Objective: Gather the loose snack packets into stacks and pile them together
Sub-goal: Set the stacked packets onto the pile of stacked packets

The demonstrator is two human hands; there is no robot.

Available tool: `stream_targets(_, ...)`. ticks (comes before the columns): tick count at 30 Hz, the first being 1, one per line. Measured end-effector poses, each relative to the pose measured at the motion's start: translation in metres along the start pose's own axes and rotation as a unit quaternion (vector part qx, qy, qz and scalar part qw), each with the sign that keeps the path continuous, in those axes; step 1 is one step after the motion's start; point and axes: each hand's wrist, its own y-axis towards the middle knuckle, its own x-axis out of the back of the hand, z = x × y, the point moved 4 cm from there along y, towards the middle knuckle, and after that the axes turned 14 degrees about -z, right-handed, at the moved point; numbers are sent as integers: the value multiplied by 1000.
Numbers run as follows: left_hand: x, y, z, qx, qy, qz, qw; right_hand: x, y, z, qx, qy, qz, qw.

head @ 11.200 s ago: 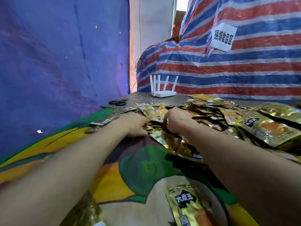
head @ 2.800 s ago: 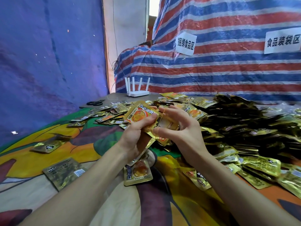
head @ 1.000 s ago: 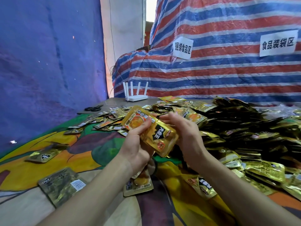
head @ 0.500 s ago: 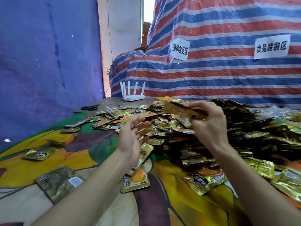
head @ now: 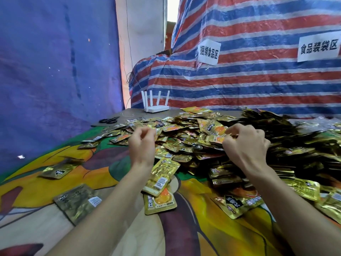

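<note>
A big heap of gold snack packets covers the right and far side of the colourful cloth. My right hand rests on the heap's near left slope, fingertips pinched on a few gold packets that tilt up from the heap. My left hand hovers over the thin left spread of packets, fingers curled in with nothing visible in them. Loose packets lie near me: two overlapping ones by my left wrist, one at the left, another under my right forearm.
A white router and black scissors sit on the grey table end at the back left. A blue tarp closes the left side; a red, white and blue striped tarp with two paper signs stands behind the heap.
My right hand has come down from above the heap onto it with its packets. My left hand has moved forward over the spread and its fingers have curled in.
</note>
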Motion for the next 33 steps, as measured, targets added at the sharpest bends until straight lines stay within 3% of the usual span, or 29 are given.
stream_targets(2,-9,5,-1,-17,134,99,986,-2,-2,16,47,37,-24,998)
stream_targets(5,-18,23,-3,-66,323,240,913,-16,-5,48,124,82,29,988)
stream_targets(11,-15,82,22,-167,577,253,759,-84,12,103,212,-24,223,951)
stream_targets(13,-18,104,38,-177,608,248,733,-115,23,112,221,-63,259,938)
stream_targets(20,-59,152,92,-209,551,305,749,-226,70,104,237,-181,277,913)
stream_targets(24,-78,167,111,-173,522,313,775,-264,88,90,186,-200,314,909)
stream_targets(29,-88,160,115,-245,524,213,787,-275,85,82,190,-254,297,901)
stream_targets(33,-84,152,105,-290,501,176,796,-262,81,87,245,-276,204,907)
